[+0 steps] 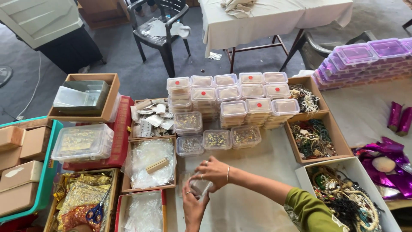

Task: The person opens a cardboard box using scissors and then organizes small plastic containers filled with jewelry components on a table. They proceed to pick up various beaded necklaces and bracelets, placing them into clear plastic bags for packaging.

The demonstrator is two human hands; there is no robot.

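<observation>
— What are the hands doing?
— The right hand [214, 172], in an olive-green sleeve with a thin bangle at the wrist, is reaching in from the right and closing its fingers over the top of a small clear plastic pouch [198, 187]. The left hand [192, 205], wearing a ring, is coming up from below and gripping the same pouch from underneath. Both are holding it together.

— Where is that pouch sitting?
— It is hovering just above the pale cloth-covered counter [257, 172], near the front edge, a little left of centre. I cannot tell what is inside it.

— And what is lying around it?
— Just beyond the hands, three small clear lidded tubs of gold-coloured pieces [216, 139] are standing in a row. Behind those, stacks of clear plastic boxes with red dot stickers [240, 99] are rising in rows. To the left, a shallow cardboard tray of crumpled clear bags [150, 163] is carrying a short wooden block. To the right, open cardboard boxes of tangled bead necklaces [313, 139] are running down the counter's side. At the lower left, blue-handled scissors [98, 211] are resting on gold foil packets.
</observation>
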